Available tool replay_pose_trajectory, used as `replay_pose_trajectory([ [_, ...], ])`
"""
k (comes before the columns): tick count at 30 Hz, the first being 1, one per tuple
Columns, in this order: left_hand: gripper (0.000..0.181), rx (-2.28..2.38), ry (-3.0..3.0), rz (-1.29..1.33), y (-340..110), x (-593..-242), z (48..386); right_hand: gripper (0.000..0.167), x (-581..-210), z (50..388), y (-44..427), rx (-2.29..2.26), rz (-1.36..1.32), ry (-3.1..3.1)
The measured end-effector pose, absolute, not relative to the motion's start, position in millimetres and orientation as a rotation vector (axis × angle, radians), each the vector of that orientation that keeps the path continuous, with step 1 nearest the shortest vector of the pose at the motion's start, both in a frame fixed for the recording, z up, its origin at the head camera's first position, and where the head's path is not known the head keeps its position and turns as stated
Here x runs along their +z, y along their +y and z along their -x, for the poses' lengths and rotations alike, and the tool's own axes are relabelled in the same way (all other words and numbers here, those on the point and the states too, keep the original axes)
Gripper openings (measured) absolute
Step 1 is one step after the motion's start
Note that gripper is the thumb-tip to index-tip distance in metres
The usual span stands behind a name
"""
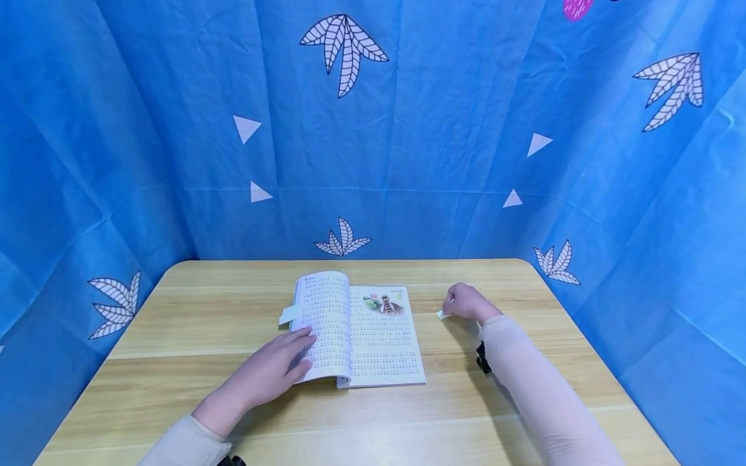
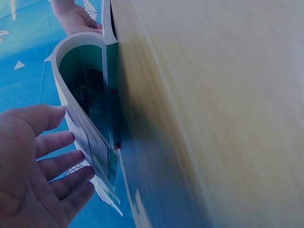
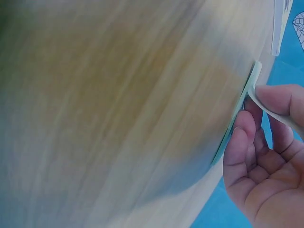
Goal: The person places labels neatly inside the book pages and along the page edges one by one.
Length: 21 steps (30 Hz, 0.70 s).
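Note:
A printed book (image 1: 387, 356) lies open on the table, its right page showing a bee picture. Its left pages bulge up in a curve, and my left hand (image 1: 271, 372) rests on them near their outer edge, fingers loosely extended. From that edge a pale paper tab (image 1: 289, 315) sticks out. To the right of the book, my right hand (image 1: 468, 302) pinches a sheet that curls up from a thin, pale green pad of sticky notes (image 3: 229, 127) on the table. In the right wrist view, the thumb (image 3: 280, 99) presses the lifted sheet; part of the pad is hidden by the fingers.
The light wooden table (image 1: 373, 427) has rounded far corners. Blue curtains (image 1: 396, 149) with leaf and triangle prints hang close behind it and along both sides. A dark wrist strap (image 1: 483, 358) shows under the right sleeve.

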State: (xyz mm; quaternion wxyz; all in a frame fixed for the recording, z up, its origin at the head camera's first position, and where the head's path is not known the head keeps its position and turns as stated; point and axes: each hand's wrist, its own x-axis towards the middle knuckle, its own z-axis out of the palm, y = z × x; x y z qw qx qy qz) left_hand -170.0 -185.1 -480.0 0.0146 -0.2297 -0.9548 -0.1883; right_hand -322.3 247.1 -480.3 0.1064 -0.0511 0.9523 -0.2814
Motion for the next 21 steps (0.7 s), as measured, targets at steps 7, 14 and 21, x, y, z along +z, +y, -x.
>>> replay_pose_trajectory([
  [7, 0.051, -0.593, -2.974, 0.716, -185, -481, 170, 0.021, -476, 318, 247, -0.847, 0.158, 2.816],
  [14, 0.051, -0.596, -2.968, 0.725, -186, -481, 171, 0.032, -468, 317, 246, -0.823, 0.200, 2.778],
  [21, 0.051, -0.589, -2.973, 0.722, -186, -480, 170, 0.040, -460, 317, 244, -0.817, 0.254, 2.710],
])
